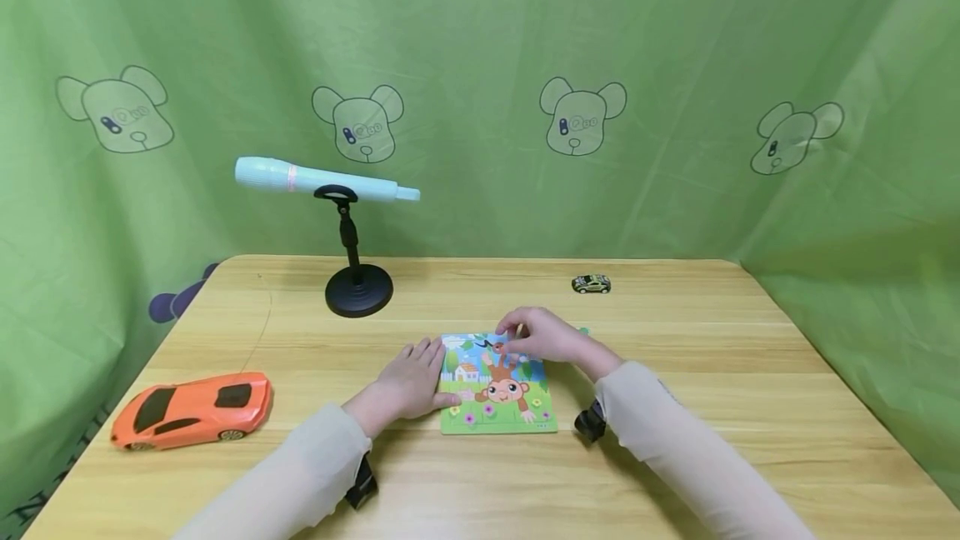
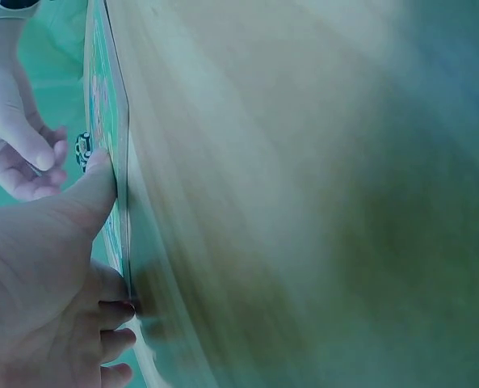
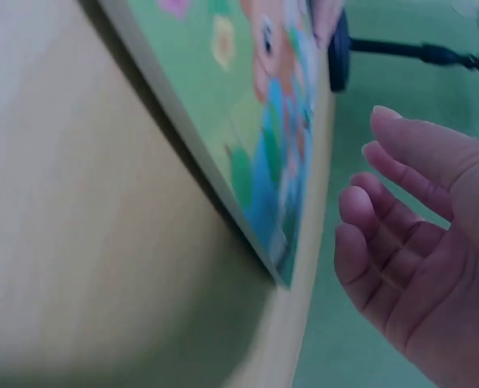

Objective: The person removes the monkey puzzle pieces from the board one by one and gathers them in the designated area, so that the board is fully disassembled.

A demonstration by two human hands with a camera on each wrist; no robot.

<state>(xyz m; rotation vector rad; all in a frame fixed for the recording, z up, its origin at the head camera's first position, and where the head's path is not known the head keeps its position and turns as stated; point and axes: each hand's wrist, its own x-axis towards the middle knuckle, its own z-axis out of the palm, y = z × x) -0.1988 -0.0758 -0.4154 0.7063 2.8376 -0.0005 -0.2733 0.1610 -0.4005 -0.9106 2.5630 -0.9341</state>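
A flat picture board (image 1: 517, 421) with a cartoon monkey, a house and flowers lies on the table between the two hands. My left hand (image 1: 411, 377) lies along its left edge, fingers straight, the thumb (image 2: 94, 182) resting on the picture. Over the upper part of the board is my right hand (image 1: 543, 335). In the right wrist view this hand (image 3: 429, 234) has loosely bent fingers, and I see nothing between thumb and fingertips. A small green piece (image 1: 584, 331) shows just behind the right wrist, partly hidden.
An orange toy car (image 1: 195, 411) stands at the left, a thin wire rising from it. Behind, a light blue microphone (image 1: 337, 182) lies across a black stand (image 1: 358, 290). A small toy car (image 1: 591, 283) is at the back right. Green curtains enclose the wooden table (image 1: 750, 407).
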